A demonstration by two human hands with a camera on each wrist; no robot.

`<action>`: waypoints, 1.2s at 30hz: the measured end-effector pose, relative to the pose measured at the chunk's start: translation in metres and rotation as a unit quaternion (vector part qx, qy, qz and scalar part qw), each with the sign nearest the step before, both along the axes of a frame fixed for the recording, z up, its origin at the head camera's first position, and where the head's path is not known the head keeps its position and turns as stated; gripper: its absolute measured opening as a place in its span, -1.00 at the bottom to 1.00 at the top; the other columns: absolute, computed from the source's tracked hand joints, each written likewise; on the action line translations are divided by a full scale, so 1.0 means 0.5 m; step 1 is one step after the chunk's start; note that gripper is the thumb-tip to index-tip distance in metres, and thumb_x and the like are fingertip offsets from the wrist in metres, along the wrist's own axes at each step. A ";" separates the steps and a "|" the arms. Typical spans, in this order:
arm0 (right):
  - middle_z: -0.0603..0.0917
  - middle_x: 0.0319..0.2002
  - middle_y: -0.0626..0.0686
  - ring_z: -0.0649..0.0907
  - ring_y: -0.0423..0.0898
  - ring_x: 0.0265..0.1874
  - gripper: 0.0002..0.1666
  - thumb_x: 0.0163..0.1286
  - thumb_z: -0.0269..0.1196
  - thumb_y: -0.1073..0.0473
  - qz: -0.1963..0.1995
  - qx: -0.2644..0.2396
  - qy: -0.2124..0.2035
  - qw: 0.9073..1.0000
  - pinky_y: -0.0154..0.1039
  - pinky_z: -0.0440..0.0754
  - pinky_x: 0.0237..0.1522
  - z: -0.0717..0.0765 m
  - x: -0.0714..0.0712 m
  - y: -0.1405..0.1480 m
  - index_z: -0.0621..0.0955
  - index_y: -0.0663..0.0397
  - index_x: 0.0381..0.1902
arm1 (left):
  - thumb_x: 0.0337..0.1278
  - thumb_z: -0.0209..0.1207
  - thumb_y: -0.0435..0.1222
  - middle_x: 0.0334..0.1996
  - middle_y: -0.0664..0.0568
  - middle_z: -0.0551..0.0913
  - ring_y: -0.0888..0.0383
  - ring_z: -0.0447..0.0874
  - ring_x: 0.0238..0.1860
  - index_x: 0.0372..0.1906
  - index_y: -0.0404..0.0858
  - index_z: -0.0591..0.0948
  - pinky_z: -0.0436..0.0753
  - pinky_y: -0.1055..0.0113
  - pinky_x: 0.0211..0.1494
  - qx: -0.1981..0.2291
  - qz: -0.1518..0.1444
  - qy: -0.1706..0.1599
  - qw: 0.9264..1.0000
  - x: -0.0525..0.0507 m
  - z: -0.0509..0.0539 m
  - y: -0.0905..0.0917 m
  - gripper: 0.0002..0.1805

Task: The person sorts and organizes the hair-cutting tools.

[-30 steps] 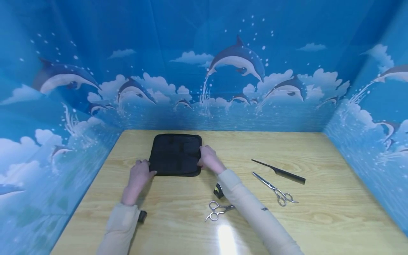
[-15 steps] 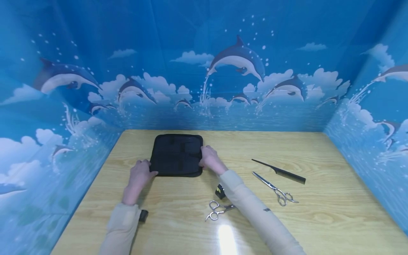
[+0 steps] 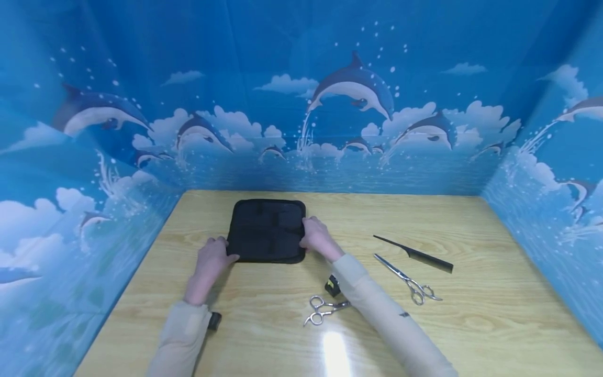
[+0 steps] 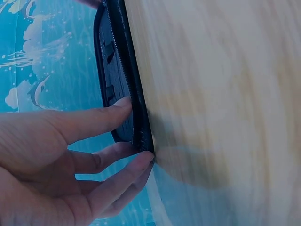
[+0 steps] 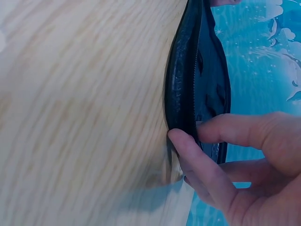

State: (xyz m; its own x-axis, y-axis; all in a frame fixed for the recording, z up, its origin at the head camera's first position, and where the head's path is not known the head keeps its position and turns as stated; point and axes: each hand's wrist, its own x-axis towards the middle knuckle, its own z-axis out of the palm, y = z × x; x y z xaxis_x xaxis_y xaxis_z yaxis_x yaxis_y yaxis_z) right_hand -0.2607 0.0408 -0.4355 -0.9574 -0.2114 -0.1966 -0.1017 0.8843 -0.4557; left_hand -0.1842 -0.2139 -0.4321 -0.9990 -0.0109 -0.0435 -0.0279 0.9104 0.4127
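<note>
A black zippered tool case [image 3: 266, 230] lies spread on the wooden table, its inside with flaps and loops facing up. At its near left corner my left hand [image 3: 211, 259] pinches the edge; the left wrist view shows the thumb [image 4: 115, 113] inside the zipper [image 4: 123, 70] and other fingers under the rim. My right hand [image 3: 321, 238] grips the right edge. In the right wrist view, the thumb [image 5: 230, 128] presses the inner side and the fingers curl around the outer edge [image 5: 176, 94].
Right of the case lie a black tail comb [image 3: 428, 260] and a pair of silver scissors [image 3: 407, 280]. Another pair of scissors [image 3: 322, 311] lies nearer, its blades partly behind the right sleeve [image 3: 377, 309]. A printed dolphin backdrop [image 3: 301, 131] encloses the table's back and sides.
The case has slid a little to the right across the table, with both hands keeping hold of its edges. The comb and both scissors stay where they were.
</note>
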 end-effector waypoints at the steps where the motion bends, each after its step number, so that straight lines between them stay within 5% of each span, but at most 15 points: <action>1: 0.43 0.34 0.33 0.49 0.19 0.27 -0.09 0.18 0.39 0.43 0.000 -0.002 -0.002 1.000 -0.34 0.71 -0.32 0.000 0.001 0.002 0.31 0.35 0.47 | 0.21 0.36 -0.28 -0.12 -0.49 0.56 -0.34 0.58 -0.09 0.04 -0.68 0.51 0.62 -0.16 0.01 0.001 0.000 -0.002 1.000 0.001 0.000 0.001 -0.46; 6: 0.42 0.35 0.34 0.48 0.18 0.29 -0.08 0.17 0.40 0.40 0.004 -0.004 -0.002 1.000 -0.28 0.71 -0.18 0.003 0.005 0.010 0.31 0.36 0.47 | 0.21 0.37 -0.28 -0.12 -0.49 0.55 -0.34 0.58 -0.08 0.05 -0.68 0.52 0.62 -0.17 0.02 0.000 0.002 -0.004 1.000 0.000 -0.001 0.005 -0.46; 16: 0.41 0.35 0.34 0.50 0.21 0.25 -0.06 0.13 0.38 0.44 -0.002 -0.017 -0.005 1.000 -0.36 0.69 -0.46 -0.003 0.005 0.029 0.31 0.33 0.48 | 0.20 0.38 -0.27 -0.11 -0.49 0.56 -0.34 0.56 -0.05 0.05 -0.67 0.52 0.59 -0.18 0.04 0.004 0.002 -0.007 1.000 0.000 -0.004 0.016 -0.45; 36: 0.49 0.26 0.34 0.58 0.21 0.10 -0.05 0.12 0.44 0.40 0.001 0.010 0.007 1.000 -0.35 0.70 -0.36 0.005 0.021 0.066 0.32 0.36 0.47 | 0.18 0.41 -0.24 -0.11 -0.43 0.58 -0.28 0.60 -0.08 0.06 -0.62 0.54 0.63 -0.12 0.03 0.003 -0.012 -0.011 1.000 0.002 -0.007 0.043 -0.44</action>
